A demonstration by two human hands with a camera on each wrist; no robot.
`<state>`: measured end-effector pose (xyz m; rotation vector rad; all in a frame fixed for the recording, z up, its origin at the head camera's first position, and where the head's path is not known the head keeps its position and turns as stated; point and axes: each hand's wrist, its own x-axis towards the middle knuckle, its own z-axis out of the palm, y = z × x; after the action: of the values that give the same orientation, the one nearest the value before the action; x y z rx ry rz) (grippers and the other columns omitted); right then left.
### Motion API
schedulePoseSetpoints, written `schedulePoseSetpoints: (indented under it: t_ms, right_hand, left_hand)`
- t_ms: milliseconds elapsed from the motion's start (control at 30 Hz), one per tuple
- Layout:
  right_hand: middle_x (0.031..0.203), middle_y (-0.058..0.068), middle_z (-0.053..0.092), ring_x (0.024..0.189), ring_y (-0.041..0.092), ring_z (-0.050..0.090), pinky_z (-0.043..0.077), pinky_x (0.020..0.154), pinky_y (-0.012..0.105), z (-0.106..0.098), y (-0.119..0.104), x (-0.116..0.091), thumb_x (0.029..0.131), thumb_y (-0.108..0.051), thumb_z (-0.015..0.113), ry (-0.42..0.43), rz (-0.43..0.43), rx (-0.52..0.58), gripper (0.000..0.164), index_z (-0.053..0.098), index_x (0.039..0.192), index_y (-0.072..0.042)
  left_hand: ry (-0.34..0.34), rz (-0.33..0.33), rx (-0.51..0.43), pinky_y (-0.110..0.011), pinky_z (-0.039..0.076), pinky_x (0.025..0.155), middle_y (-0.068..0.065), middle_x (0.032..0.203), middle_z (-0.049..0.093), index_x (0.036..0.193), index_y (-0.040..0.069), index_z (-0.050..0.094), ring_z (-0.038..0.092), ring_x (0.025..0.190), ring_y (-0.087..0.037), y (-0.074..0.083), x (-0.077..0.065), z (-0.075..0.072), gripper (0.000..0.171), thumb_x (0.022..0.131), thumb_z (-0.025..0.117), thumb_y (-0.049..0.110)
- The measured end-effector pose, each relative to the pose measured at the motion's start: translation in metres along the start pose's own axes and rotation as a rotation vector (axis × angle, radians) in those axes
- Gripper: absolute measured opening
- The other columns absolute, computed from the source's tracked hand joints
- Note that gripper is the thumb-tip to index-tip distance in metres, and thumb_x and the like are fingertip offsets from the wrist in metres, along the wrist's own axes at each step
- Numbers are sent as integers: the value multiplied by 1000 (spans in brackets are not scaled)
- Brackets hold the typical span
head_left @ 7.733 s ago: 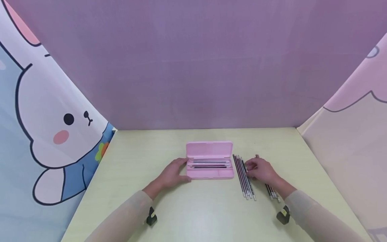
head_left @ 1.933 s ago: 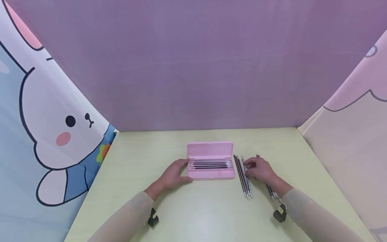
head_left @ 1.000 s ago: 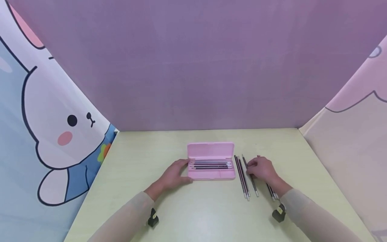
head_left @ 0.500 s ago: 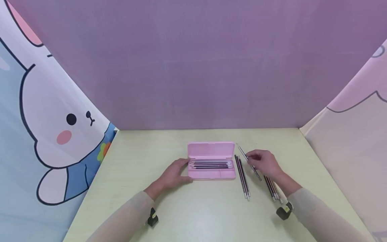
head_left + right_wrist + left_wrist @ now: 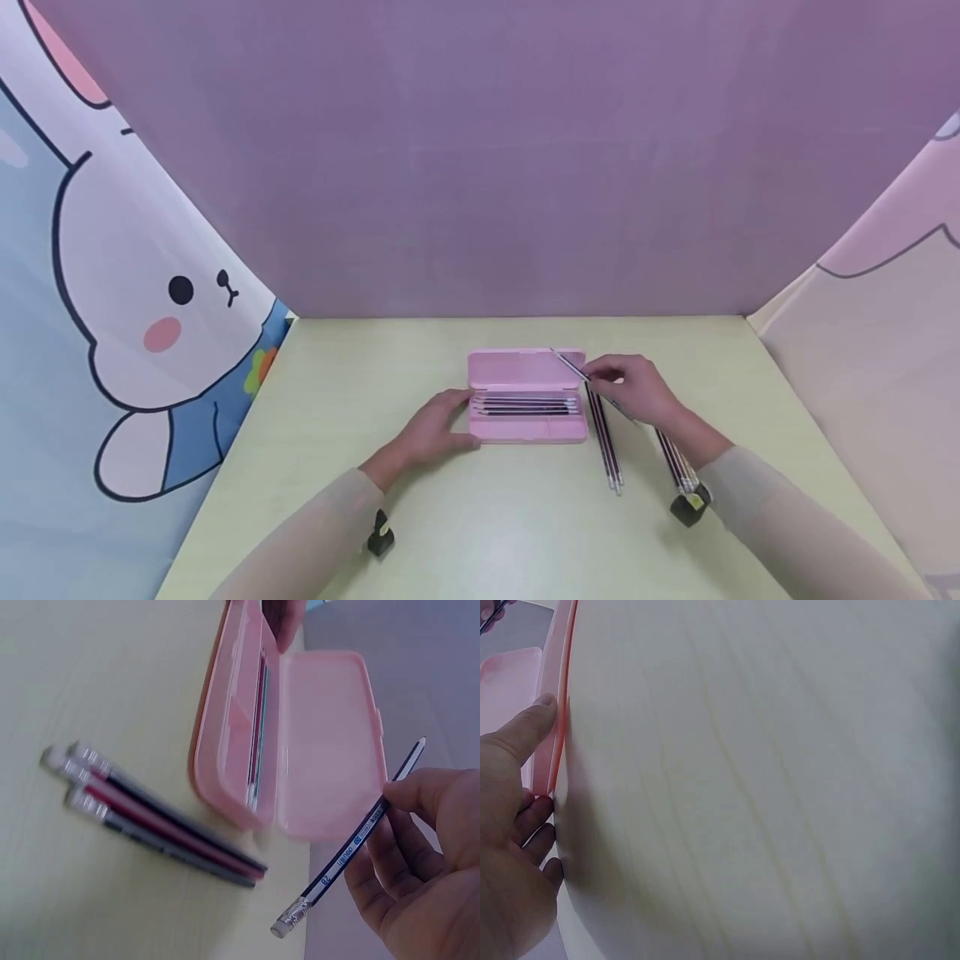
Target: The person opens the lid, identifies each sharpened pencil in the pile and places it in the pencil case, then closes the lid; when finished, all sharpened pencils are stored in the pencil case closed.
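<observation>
Right wrist view: a thin striped pencil (image 5: pixel 360 836) with eraser end is pinched by the right hand (image 5: pixel 420 862) above the smooth pink plastic case (image 5: pixel 300 742), lid open. The case's end is touched by the left hand (image 5: pixel 431 429), fingers relaxed.

A pale yellow-green surface (image 5: pixel 480 533) with faint wood grain fills the lower part of the head view. Behind it stands a plain mauve back wall (image 5: pixel 495 158), evenly lit. On the left, a cloth panel (image 5: pixel 112 333) shows a white cartoon rabbit with a pink cheek and blue clothes. On the right, a pale pink and cream panel (image 5: pixel 862 333) slopes inward.
</observation>
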<state>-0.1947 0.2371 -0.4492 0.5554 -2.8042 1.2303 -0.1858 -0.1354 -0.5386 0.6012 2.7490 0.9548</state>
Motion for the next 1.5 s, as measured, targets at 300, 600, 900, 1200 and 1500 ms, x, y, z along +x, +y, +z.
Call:
schedulePoseSetpoints:
  t_ms: [300, 600, 900, 1200, 1500]
  right_hand:
    - [104, 5, 76, 91, 17, 68, 62, 81, 31, 28, -24, 19, 92, 0, 70, -112, -69, -20, 19, 79, 106, -8]
    - [100, 3, 78, 94, 17, 70, 62, 87, 35, 66, -22, 41, 89, 2, 74, -193, -155, -20, 19, 80, 104, -8]
    - [100, -2, 78, 96, 13, 70, 61, 89, 31, 91, -20, 49, 89, -1, 77, -234, -94, -9, 18, 81, 101, -14]
    - [97, -4, 77, 93, 11, 70, 61, 86, 27, 102, -15, 45, 86, 0, 78, -233, -37, -53, 19, 81, 98, -15]
    - [97, -4, 78, 93, 12, 70, 61, 85, 28, 100, -7, 42, 88, 0, 76, -267, -78, -56, 18, 81, 98, -14]
  left_hand:
    - [-10, -16, 10, -50, 33, 123, -7, 160, 45, 159, 15, 39, 41, 148, -29, 4, 2, -1, 93, 83, 82, 48]
    - [-4, -19, 15, -50, 33, 123, -7, 159, 45, 159, 15, 39, 41, 148, -30, 4, 0, 0, 93, 83, 83, 47]
    - [-2, -24, -1, -49, 33, 124, -6, 159, 46, 159, 16, 38, 42, 147, -29, 3, 1, 0, 93, 83, 84, 45]
    - [0, -33, -9, -51, 33, 123, -7, 159, 46, 159, 16, 38, 41, 148, -30, 4, -1, 0, 93, 83, 84, 44]
    - [-4, -22, 1, -50, 34, 123, -6, 159, 46, 159, 17, 39, 41, 148, -30, 4, 0, 0, 92, 84, 83, 45]
